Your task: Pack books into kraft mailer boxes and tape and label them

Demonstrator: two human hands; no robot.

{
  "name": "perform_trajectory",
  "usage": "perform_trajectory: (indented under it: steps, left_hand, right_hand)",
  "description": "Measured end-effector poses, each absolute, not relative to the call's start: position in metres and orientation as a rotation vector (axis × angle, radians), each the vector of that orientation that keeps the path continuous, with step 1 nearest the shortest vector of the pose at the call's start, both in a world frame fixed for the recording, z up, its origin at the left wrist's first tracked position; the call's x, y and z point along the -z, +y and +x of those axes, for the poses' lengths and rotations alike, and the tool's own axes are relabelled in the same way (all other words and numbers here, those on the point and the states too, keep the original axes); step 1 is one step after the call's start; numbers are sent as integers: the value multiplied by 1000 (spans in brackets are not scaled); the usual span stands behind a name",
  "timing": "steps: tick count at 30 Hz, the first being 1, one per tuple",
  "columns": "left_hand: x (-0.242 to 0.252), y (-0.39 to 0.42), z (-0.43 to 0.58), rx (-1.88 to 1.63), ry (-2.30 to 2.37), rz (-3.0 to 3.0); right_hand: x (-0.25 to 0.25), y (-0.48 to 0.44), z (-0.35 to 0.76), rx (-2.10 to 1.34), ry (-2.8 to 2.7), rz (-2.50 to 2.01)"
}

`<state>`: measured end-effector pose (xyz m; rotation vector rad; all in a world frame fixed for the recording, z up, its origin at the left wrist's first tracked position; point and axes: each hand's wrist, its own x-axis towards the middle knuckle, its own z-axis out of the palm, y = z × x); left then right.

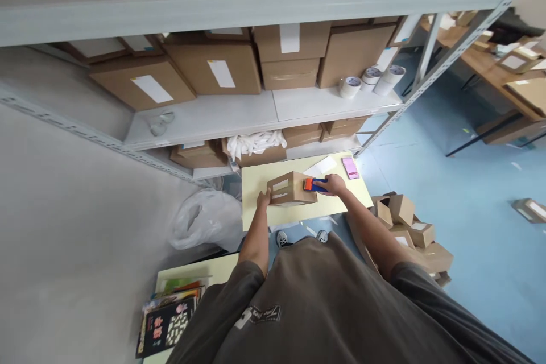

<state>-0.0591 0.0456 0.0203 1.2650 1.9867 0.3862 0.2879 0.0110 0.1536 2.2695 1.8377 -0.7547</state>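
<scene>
A small brown cardboard box (290,189) with white labels on its side rests on a pale yellow table (260,213). My left hand (263,198) presses against the box's left end, fingers curled on its edge. My right hand (334,185) is closed round an orange and blue tape dispenser (314,184), which sits against the box's right end. A pink pad (350,168) and a white sheet of paper (321,167) lie on the table beyond the box.
Grey metal shelves (239,111) behind the table hold many brown cartons and three rolls of tape (371,81). A heap of small boxes (409,233) lies on the blue floor to the right. A white plastic bag (207,219) sits left; books (170,318) lie near me.
</scene>
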Motion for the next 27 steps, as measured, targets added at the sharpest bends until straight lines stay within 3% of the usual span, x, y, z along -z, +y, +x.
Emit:
perform_trajectory:
  steps: [7,13,27]
  left_hand:
    - [-56,44,-80,-662,1695,1363]
    - [-66,37,-55,-526,1877,1296]
    - [-60,19,15,-432,1920,1316]
  right_hand:
    - [-182,51,167,723,1933,2120]
    - [-183,62,132,695,1965,2105]
    - [-162,14,354,577,1730,2201]
